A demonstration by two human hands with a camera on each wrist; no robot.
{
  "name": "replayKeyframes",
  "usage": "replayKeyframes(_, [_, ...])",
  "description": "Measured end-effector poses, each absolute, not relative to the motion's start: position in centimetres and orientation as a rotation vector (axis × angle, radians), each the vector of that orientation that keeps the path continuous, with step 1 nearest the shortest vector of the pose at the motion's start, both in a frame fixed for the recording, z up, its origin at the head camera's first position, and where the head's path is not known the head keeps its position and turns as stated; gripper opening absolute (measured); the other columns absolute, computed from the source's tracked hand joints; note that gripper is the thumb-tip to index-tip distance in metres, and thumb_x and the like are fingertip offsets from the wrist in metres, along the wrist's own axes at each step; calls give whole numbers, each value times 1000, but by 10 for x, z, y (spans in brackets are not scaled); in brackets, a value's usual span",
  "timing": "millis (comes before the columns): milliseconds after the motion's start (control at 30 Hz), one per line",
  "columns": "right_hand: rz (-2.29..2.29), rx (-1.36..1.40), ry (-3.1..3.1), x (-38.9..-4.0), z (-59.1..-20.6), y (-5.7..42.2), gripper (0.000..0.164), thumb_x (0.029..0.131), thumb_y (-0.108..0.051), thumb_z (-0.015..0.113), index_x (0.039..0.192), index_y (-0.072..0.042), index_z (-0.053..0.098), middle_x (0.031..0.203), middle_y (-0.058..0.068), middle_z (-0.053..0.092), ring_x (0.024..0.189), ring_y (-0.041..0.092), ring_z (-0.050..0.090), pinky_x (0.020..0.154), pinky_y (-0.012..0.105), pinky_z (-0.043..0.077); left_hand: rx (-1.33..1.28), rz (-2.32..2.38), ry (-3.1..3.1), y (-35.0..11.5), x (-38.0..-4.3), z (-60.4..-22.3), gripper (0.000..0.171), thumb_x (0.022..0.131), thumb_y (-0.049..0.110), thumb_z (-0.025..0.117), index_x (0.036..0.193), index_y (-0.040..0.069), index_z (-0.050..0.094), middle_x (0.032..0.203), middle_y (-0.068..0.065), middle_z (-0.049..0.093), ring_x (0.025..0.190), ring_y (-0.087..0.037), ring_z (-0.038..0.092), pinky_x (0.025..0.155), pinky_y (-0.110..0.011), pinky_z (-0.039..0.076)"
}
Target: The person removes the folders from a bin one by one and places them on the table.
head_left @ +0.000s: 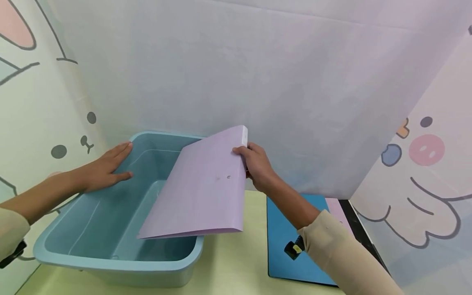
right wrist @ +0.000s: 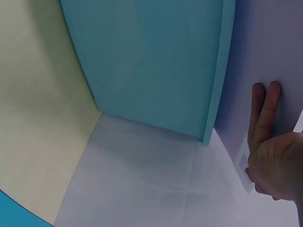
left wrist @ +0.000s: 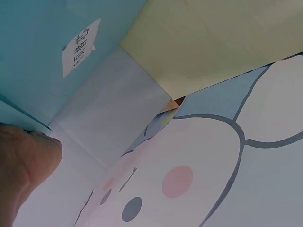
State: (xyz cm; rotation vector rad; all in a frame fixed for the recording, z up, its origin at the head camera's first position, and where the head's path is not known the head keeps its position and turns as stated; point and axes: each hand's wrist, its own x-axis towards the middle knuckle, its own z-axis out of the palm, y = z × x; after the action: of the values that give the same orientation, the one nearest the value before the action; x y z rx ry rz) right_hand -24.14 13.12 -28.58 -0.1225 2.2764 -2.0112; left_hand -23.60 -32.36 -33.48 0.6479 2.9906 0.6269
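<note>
A light purple file folder (head_left: 203,184) is tilted over the right side of a blue plastic tub (head_left: 121,265). My right hand (head_left: 258,166) grips the folder by its spine edge, thumb on the upper face. From the right wrist view, two fingers (right wrist: 268,111) lie along the folder's underside (right wrist: 265,42), beside the tub's outer wall (right wrist: 147,61). On the tub's left rim rests my left hand (head_left: 107,166), fingers extended and thumb apart. The left wrist view shows part of that hand (left wrist: 31,163) by the rim, near a white label (left wrist: 81,48) on the tub wall.
Right of the tub, a blue folder (head_left: 291,241) lies on the pale yellow tabletop (head_left: 230,262), with a pink item (head_left: 335,209) and a black one (head_left: 355,221) partly beneath or beside it. A white cloth backdrop (head_left: 258,82) rises behind; cartoon-printed panels (head_left: 427,196) stand at both sides.
</note>
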Motion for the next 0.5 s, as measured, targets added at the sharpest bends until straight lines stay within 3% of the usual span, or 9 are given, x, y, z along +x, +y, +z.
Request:
replayKeyframes(233, [-2024, -121, 2259, -239, -289, 133, 46, 112, -29, 62, 152, -7, 58, 139, 17, 72, 105, 27, 83, 87, 40, 72, 654, 633, 2992, -326, -231, -337, 103, 110, 28, 69, 177, -8, 0, 185, -38, 0, 171, -64, 0, 129, -90, 12])
replayKeyframes(500, [-2053, -126, 2243, -237, -290, 144, 48, 114, -31, 60, 156, -8, 57, 141, 17, 72, 101, 22, 84, 90, 41, 72, 639, 641, 2994, -328, -231, -338, 104, 110, 29, 69, 178, -5, -2, 186, -35, -1, 172, -63, -1, 128, -91, 11])
